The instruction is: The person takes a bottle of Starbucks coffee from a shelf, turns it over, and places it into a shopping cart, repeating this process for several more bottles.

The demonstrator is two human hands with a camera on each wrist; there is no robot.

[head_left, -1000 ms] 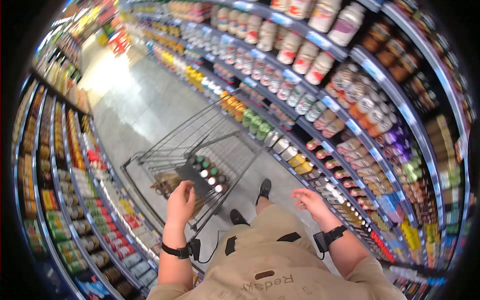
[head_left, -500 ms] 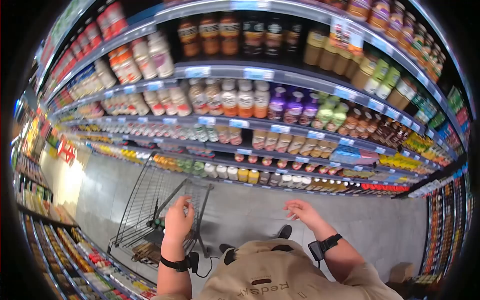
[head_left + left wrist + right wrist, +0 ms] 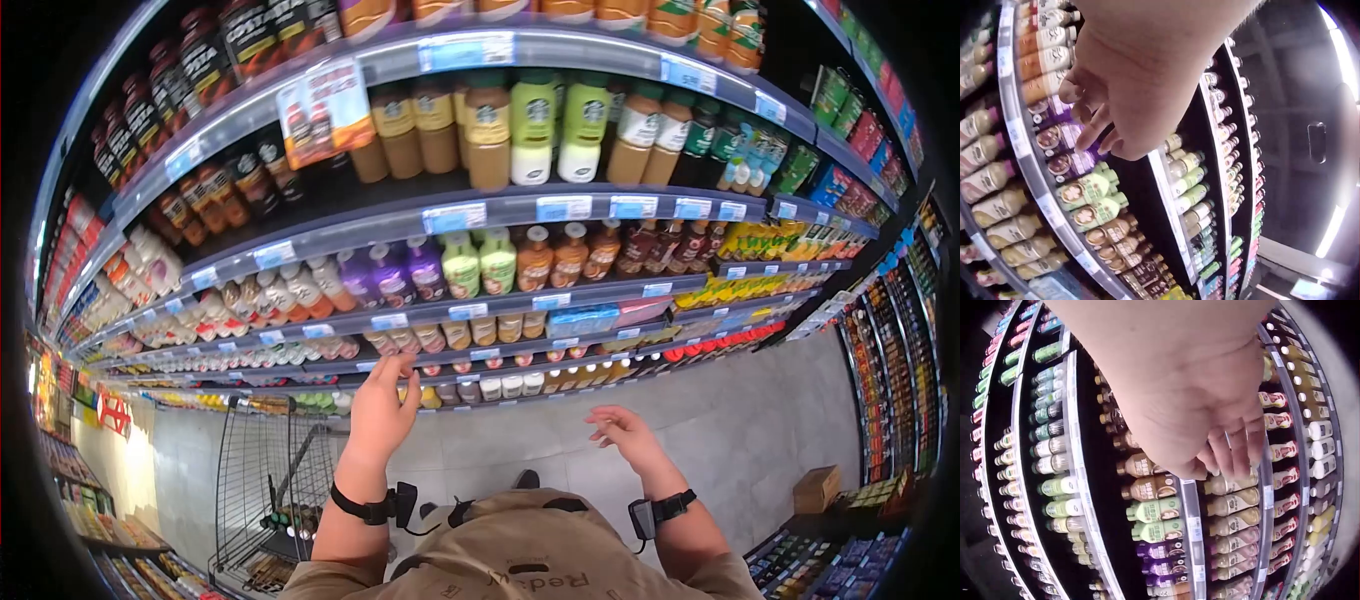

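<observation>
My left hand (image 3: 382, 410) hangs in the air before the shelves, fingers loosely bent, holding nothing. My right hand (image 3: 628, 438) is raised likewise on the other side, empty and relaxed. Facing me are shelves of bottled drinks: purple bottles (image 3: 385, 275), pale green bottles (image 3: 462, 265) and brown bottles (image 3: 535, 258) stand in a row. Higher up are green-and-white bottles (image 3: 532, 128) and tan coffee bottles (image 3: 488, 130). From the left wrist, my fingers overlap the purple bottles (image 3: 1072, 159). From the right wrist, they overlap cream-labelled bottles (image 3: 1235, 503).
A wire shopping cart (image 3: 228, 470) stands at my left, with several dark bottles (image 3: 290, 518) inside. Grey floor (image 3: 730, 420) stretches along the shelf foot. A cardboard box (image 3: 817, 490) sits at the right, near another shelf (image 3: 885, 370). A promotional card (image 3: 325, 112) hangs from an upper shelf edge.
My view has swung right from the aisle to face the drinks shelves, which now appear closer. The cart has shifted to the lower left of the view. Both hands stay raised and empty.
</observation>
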